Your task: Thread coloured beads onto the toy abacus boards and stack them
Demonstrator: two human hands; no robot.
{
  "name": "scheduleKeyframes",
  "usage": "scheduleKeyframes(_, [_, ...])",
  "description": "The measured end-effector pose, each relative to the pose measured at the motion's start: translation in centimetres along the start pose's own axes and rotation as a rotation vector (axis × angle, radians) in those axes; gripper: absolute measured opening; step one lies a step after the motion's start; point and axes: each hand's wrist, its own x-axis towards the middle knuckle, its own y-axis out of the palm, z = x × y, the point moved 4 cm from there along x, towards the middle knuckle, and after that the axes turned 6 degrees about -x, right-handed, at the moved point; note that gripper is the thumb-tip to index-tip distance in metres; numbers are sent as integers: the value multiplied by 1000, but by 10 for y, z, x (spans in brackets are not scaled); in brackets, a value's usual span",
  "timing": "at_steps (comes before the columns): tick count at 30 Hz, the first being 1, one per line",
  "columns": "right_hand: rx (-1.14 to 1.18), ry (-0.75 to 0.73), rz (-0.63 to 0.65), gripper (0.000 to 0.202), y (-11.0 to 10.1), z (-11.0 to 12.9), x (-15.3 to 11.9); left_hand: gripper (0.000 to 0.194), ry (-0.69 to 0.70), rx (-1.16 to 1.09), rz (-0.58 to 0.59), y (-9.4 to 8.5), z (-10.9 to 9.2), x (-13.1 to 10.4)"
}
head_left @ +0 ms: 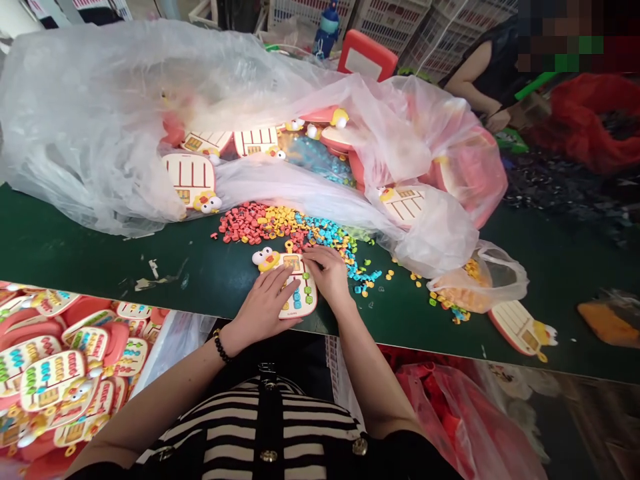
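A cream toy board (310, 303) with a red rim, a yellow duck-like head with bulging white eyes and a small yellow loop lies on the green table in front of me. Rows of green, blue and yellow pieces sit on its face. My left hand (265, 297) lies across its left side, fingers over the face and thumb at the near edge, holding it. At the upper right of the board, the fingertips of my right hand (327, 273) are pinched together; whatever is between them is hidden. Just beyond lie loose red pieces (245, 223), yellow pieces (280, 219) and blue pieces (325, 233).
Large clear plastic bags (100, 120) with more boards stretch across the table's far side. Finished-looking boards (53, 380) are heaped at lower left. One board (517, 327) lies at right beside a small bag (480, 283). A co-worker's arm (470, 73) shows at upper right.
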Motion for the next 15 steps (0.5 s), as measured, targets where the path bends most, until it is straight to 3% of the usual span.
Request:
scheduleKeyframes(6, [8, 119, 1, 16, -6, -8, -2, 59, -3, -11, -7, -1, 0, 0])
scheduleKeyframes(11, [-109, 3, 94, 18, 0, 2, -3, 61, -5, -3, 6, -1, -1, 1])
scheduleKeyframes(15, [-186, -36, 99, 24, 2, 6, -4, 61, -7, 10, 7, -1, -1, 1])
